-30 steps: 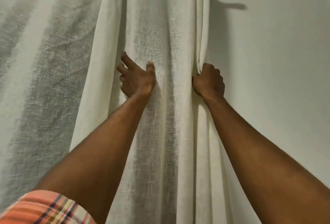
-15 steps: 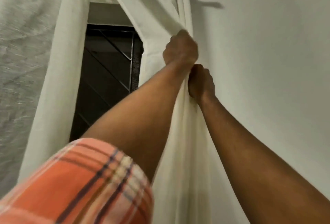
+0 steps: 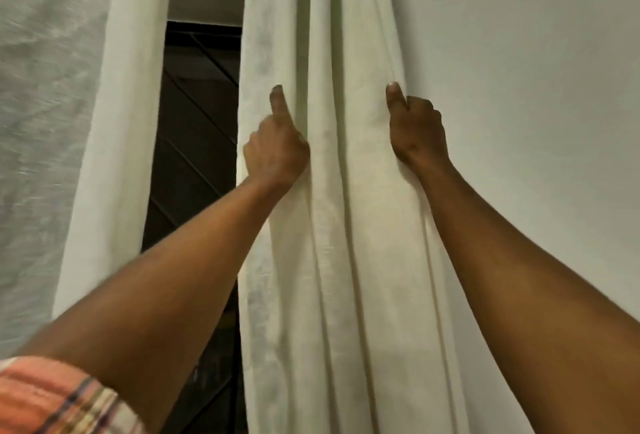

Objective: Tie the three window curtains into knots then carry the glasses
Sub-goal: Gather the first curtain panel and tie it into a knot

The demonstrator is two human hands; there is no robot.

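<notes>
**A:** Where does the curtain (image 3: 346, 208) lie from the hands?

**B:** Straight ahead and between them. It hangs against the wall (image 3: 519, 156), its long axis vertical, bunched into several upright folds. The left hand (image 3: 277, 146) is at its left side and the right hand (image 3: 415, 132) at its right edge, both at about the same height.

**A:** Are they gripping it?

**B:** The right hand is. Its fingers are curled round the right edge and its thumb points up along the cloth. The left hand's thumb is pressed upright on the front, and its curled fingers seem to hold the fabric. That hand is blurred, so I can't make out exactly where they bite.

**A:** Which hand is nearer?

**B:** Neither, as both touch it. I'd judge the next move needs the two sides drawn together into one rope running downwards before any loop can be made. No knot shows in this panel yet.

**A:** Anything in the way?

**B:** Left of the panel the dark window opening (image 3: 197, 122) shows bars, and beyond that hangs another curtain (image 3: 117, 122), apart from this one. The left forearm, with its plaid sleeve (image 3: 52, 399), crosses in front of the opening. To the right the wall is bare. The glasses aren't in view.
</notes>
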